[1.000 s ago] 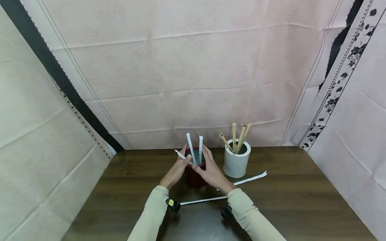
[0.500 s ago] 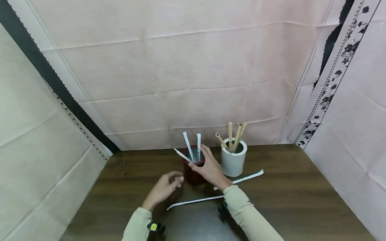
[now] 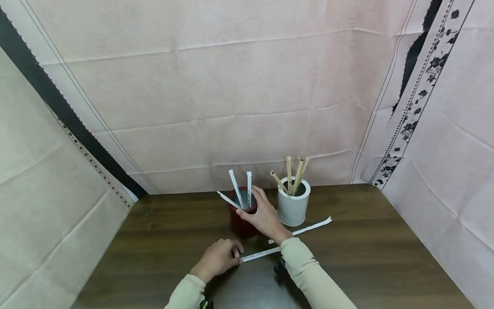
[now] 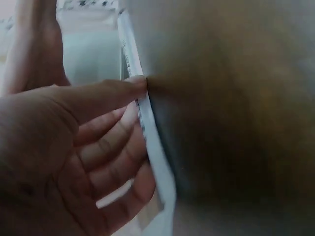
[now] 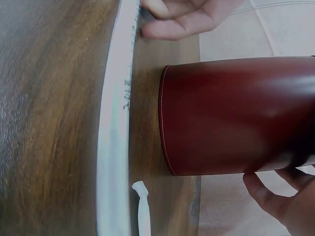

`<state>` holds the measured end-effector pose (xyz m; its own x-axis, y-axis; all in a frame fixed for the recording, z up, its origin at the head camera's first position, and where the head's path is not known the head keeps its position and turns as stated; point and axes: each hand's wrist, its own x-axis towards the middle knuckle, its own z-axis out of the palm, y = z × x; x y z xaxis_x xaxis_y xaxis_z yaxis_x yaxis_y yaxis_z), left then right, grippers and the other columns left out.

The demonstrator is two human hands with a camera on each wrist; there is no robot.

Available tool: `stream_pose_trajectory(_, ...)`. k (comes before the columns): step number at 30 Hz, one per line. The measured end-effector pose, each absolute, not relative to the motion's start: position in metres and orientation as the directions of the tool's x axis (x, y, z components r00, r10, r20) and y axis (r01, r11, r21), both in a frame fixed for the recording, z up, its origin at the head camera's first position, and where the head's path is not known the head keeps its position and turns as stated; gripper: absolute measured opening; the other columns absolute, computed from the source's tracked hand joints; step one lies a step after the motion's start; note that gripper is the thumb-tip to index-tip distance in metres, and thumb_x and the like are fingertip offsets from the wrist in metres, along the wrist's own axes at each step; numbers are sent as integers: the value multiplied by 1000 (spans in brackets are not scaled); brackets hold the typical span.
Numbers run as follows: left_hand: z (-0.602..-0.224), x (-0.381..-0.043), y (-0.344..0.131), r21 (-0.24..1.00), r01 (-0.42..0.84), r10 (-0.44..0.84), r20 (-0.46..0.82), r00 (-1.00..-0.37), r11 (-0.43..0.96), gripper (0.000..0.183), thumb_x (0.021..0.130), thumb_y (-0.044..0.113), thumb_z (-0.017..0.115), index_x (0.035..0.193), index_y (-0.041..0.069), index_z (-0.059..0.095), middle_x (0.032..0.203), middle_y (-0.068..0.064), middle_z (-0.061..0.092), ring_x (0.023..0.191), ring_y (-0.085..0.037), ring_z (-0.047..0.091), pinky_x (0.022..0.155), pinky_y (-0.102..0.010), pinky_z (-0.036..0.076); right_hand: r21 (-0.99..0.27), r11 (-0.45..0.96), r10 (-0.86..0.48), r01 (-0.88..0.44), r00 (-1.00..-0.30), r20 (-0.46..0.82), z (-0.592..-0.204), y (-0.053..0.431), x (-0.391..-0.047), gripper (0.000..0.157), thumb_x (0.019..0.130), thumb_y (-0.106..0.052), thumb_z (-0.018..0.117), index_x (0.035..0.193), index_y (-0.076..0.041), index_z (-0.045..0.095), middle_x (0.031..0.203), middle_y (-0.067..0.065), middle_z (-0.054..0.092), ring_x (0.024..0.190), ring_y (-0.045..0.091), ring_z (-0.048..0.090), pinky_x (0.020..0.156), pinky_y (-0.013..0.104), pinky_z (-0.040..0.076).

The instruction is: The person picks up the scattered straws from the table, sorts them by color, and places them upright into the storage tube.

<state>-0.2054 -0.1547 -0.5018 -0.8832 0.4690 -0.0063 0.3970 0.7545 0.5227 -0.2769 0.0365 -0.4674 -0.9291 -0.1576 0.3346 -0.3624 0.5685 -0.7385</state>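
Note:
A dark red cup point(image 3: 240, 224) stands near the table's back edge, with three white paper-wrapped sticks point(image 3: 236, 187) leaning in it. My right hand point(image 3: 266, 219) holds the cup at its rim, thumb in front and fingers on the right side. In front of the cup, my left hand point(image 3: 220, 258) pinches the left end of a long white wrapped stick point(image 3: 260, 255) lying on the table. In the left wrist view, the thumb presses on the printed wrapper point(image 4: 156, 147) while the fingers lie behind it. The right wrist view shows this stick point(image 5: 115, 123) beside the cup's base.
A white cup point(image 3: 292, 212) holding several tan sticks point(image 3: 299, 171) stands right of the red cup. Another white wrapped stick point(image 3: 316, 226) lies on the brown wooden table point(image 3: 370, 253), partly behind the right wrist. Pale cloth point(image 3: 231, 94) hangs behind and at both sides.
My left hand has let go of the red cup, drawn back toward me and taken the left end of the wrapped stick on the table. My right hand stays on the cup.

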Motion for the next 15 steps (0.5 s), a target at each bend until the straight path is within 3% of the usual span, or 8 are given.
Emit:
stream_pose_trajectory(4,-501,-189,-156,409,465,512,-7,-859,785,10,87,15,73,85,21,66,72,17,57,61,0,50,55,-26,43,-731,574,-182,-368,-928,325,-466,35,-277,90,80,-68,68,153,-26,35,156,-10,31,118,28,57,91,51,50)
stream_pose_trajectory(8,-500,-176,-164,314,526,531,77,-844,790,7,89,14,71,89,19,66,81,13,60,63,-3,54,50,-26,43,-719,591,-180,-367,-928,326,-465,36,-277,89,81,-68,67,152,-26,36,156,-13,29,120,28,57,91,52,50)
stream_pose_trajectory(11,-492,-171,-173,296,508,464,210,-861,809,8,88,14,72,93,18,67,86,12,61,66,-3,56,50,-25,43,-710,596,-180,-376,-924,338,-465,40,-278,88,81,-68,67,152,-25,38,156,-14,29,120,24,57,89,50,50)
stream_pose_trajectory(15,-463,-168,-188,366,423,297,354,-887,829,16,85,12,77,91,23,67,82,17,58,65,1,53,54,-23,43,-715,577,-200,-395,-917,346,-467,43,-278,89,81,-69,66,152,-22,39,156,-12,30,121,21,55,89,49,50)
